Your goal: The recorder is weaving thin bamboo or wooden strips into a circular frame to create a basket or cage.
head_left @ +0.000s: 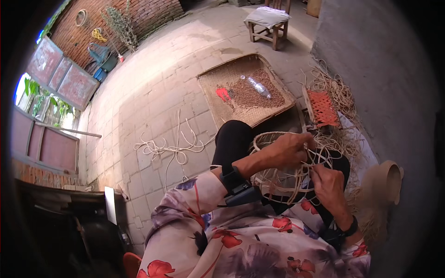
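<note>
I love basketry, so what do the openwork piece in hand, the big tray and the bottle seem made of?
Openwork piece: matte, perhaps cane or cord, from thin pale strands.
Tray: perhaps split bamboo, dull tan, visibly woven.
Bottle: likely plastic, see-through with glossy highlights.

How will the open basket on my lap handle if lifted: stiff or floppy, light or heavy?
The basket is probably light for its size, being mostly gaps. It's likely stiff enough to lift, since it holds a rounded form, but may flex if squeezed, as its sides look thin and widely spaced.
</note>
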A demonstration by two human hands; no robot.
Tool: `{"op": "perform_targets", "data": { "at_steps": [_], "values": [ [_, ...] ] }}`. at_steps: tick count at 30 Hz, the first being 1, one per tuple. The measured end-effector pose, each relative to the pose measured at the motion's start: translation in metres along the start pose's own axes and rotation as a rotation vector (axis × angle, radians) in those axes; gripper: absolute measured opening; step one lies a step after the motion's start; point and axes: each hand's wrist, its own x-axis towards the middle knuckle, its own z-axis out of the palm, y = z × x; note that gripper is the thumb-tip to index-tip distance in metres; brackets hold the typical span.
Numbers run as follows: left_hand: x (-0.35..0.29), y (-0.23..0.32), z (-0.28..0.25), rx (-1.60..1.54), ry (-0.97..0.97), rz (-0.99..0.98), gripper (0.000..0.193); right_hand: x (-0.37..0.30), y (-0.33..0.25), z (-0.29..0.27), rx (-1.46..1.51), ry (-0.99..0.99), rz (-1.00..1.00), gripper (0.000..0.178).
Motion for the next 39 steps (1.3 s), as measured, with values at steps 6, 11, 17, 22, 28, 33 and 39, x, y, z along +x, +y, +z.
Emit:
{"op": "perform_targets", "data": {
  "at_steps": [6, 11, 17, 22, 28, 33, 39],
  "values": [
    [-0.151, -0.115, -0.134, -0.303, 0.831, -0.287, 0.029, -0.002, -0.005, 0.011, 0.165, 0.009, 0.115, 0.011],
    [-0.333, -0.250, -0.117, -0.645, 1.307, -0.769, 0.019, -0.004, 0.006, 0.020, 0.145, 0.016, 0.103, 0.012],
    [-0.419, -0.362, 0.032, -1.030, 1.317, -1.178, 0.011, -0.009, 0.016, 0.025, 0.104, -0.033, 0.113, 0.016],
    [-0.418, -0.409, 0.119, -1.003, 1.059, -1.279, 0.012, -0.007, 0.016, 0.026, 0.101, -0.077, 0.190, 0.018],
    [-0.372, -0.451, 0.156, 0.011, 0.645, -1.129, 0.031, 0.007, 0.003, 0.023, 0.033, -0.125, 0.246, 0.016],
    [-0.318, -0.446, 0.125, 0.342, 0.471, -1.105, 0.043, 0.003, -0.001, 0.025, -0.026, -0.111, 0.280, 0.017],
    [-0.287, -0.487, 0.128, -0.005, 0.474, -0.978, 0.060, 0.005, -0.003, 0.018, -0.011, -0.120, 0.312, 0.018]
  ]
}}
